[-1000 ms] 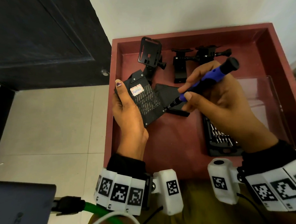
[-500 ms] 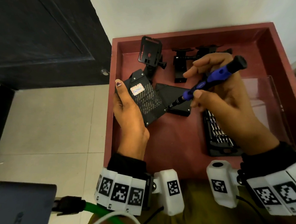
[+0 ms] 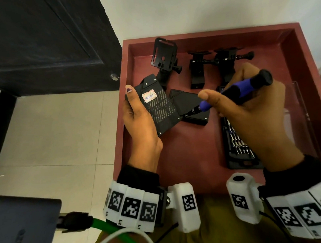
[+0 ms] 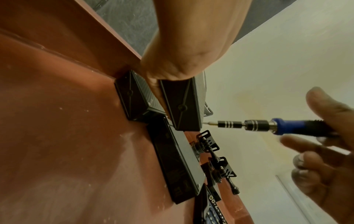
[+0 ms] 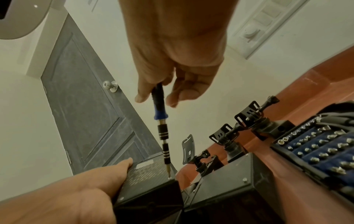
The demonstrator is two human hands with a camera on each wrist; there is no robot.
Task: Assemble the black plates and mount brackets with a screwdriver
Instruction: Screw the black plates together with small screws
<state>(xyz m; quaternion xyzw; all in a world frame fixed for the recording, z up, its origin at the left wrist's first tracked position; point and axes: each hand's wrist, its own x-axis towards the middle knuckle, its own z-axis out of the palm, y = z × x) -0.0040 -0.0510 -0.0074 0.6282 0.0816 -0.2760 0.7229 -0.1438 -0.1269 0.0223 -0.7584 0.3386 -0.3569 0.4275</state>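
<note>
screwdriver (image 3: 236,92) handle lowered, right hand (image 3: 253,112) regripped

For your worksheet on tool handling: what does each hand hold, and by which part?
Left hand grips the labelled black plate by its long edges; right hand holds the screwdriver by its blue-black handle.

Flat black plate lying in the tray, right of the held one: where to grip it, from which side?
Grip the plate by its two long edges, coming from above. It lies flat on the tray, so only the edges give purchase. Its near-left corner is blocked by the labelled plate and the screwdriver; take the far-right half.
</note>
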